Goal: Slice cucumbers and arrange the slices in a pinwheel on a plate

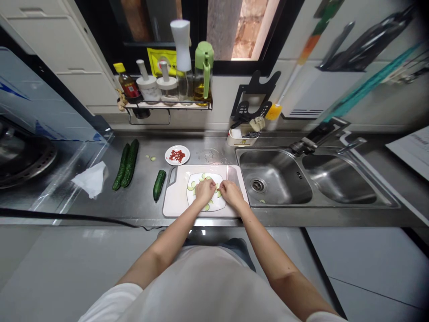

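Observation:
A white square plate (220, 205) lies on the pale cutting board (176, 199). Thin green-rimmed cucumber slices (207, 207) are set around it, several of them partly covered by my hands. Over the middle of the plate my left hand (205, 191) is closed in a pinch. My right hand (231, 193) pinches close beside it, fingertips almost meeting the left ones. A small pale green cucumber slice shows between the fingertips, though its exact shape is hard to see. To the left of the board rests a cut cucumber piece (159, 185).
Two whole cucumbers (129, 163) lie farther left, near a crumpled white tissue (93, 180). Behind the board stands a small dish (167, 157) of chopped red pieces. The double sink (275, 172) is on the right. A rack (167, 106) of seasoning bottles hangs above the counter.

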{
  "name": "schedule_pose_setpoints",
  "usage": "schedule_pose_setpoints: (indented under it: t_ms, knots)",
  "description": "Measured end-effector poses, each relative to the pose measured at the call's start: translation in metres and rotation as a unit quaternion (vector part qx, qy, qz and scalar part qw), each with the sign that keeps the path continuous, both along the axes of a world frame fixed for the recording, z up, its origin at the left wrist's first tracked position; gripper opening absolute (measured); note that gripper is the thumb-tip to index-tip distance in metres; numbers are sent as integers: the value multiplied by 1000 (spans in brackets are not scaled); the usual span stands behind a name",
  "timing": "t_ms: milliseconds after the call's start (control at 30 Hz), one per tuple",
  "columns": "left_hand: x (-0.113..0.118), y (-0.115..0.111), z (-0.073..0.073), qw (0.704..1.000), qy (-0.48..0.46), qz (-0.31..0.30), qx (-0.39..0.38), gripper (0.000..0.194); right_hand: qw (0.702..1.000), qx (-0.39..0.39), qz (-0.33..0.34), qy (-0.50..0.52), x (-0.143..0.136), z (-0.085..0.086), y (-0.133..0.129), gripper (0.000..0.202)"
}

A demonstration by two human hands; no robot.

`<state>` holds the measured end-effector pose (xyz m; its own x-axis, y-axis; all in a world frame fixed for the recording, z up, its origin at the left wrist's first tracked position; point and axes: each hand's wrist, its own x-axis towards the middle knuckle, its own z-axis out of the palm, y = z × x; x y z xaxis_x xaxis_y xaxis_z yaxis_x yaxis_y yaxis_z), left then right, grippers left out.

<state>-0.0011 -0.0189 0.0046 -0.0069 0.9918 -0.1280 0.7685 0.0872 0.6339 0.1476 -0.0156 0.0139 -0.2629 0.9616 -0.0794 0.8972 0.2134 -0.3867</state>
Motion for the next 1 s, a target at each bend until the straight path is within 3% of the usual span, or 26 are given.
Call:
schedule_pose_setpoints:
  t_ms: [300,633,833,1000]
  knots:
    - [-28,1,7,997,-27,67,27,9,997,23,-36,62,-4,12,-1,14]
    - [-60,1,10,991,-36,121,32,10,995,8,-27,97,-12,11,-1,15]
    - [-82,15,7,986,-29,162,18,12,993,9,-31,115,-14,7,-3,17]
    - [-109,38,9,973,-22,232,8,16,990,-2,-36,136,-15,4,-11,19]
